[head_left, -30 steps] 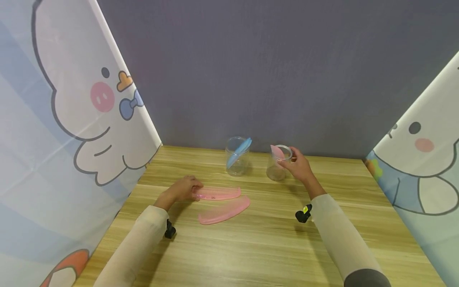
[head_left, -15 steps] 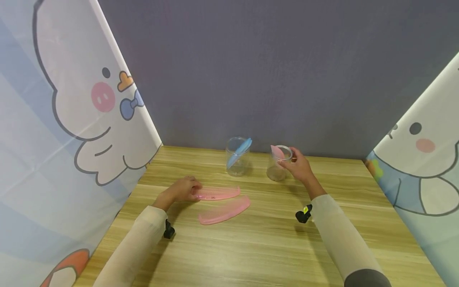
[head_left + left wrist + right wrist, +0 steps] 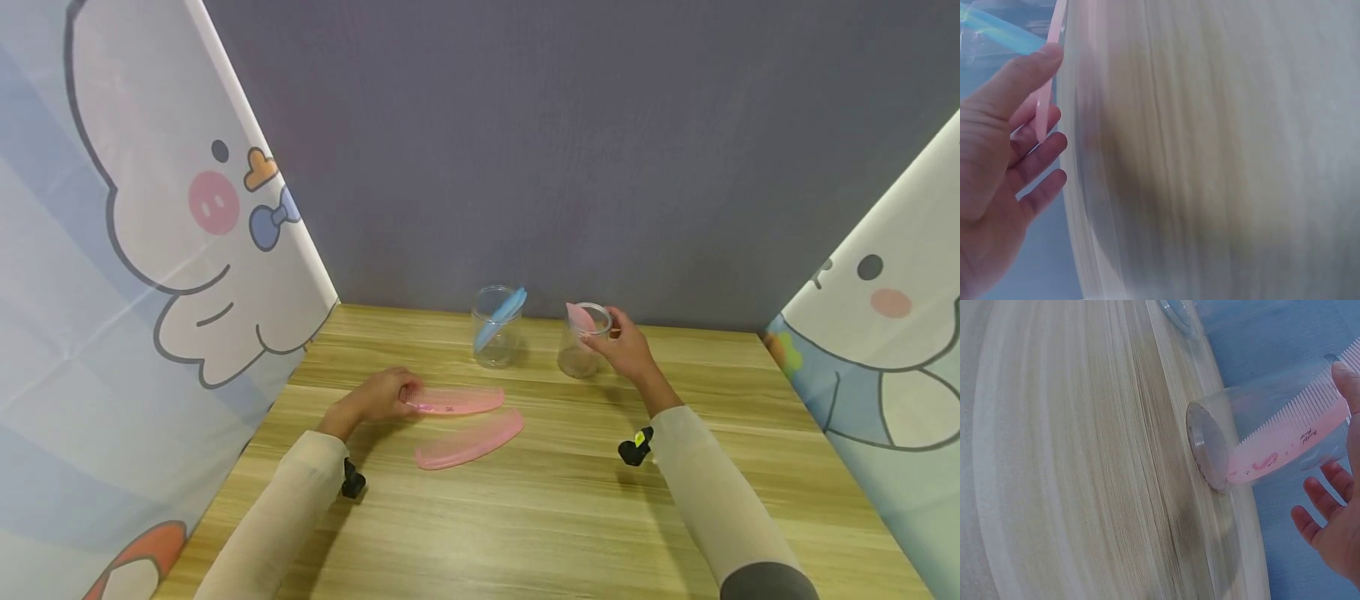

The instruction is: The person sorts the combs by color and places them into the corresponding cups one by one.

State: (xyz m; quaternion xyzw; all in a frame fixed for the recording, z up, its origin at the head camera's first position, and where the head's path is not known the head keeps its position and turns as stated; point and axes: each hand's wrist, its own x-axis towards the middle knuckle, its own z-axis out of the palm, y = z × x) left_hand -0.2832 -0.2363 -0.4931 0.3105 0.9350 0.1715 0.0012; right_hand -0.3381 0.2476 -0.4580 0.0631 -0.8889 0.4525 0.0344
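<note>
My left hand (image 3: 382, 395) pinches one end of a pink comb (image 3: 461, 400) between thumb and fingers. In the left wrist view that comb (image 3: 1045, 103) is seen edge-on, and the lower fingers are off it. A second pink comb (image 3: 471, 442) lies on the table just in front. With thumb and fingers my right hand (image 3: 624, 343) grips the rim of a clear plastic cup (image 3: 573, 360). Inside that cup leans another pink comb (image 3: 1294, 440), its top poking past the rim. The cup's base appears to rest on the table.
To the left of the held cup stands a second clear cup (image 3: 493, 354) with a blue comb (image 3: 501, 319) leaning in it. A grey wall (image 3: 525, 167) rises behind the wooden table (image 3: 525, 533). Patterned cloth panels (image 3: 150, 333) flank both sides.
The comb in my left hand has shifted slightly and its free end sits a bit higher, with its face tilted more toward the head camera. The right hand and the cup stay in place.
</note>
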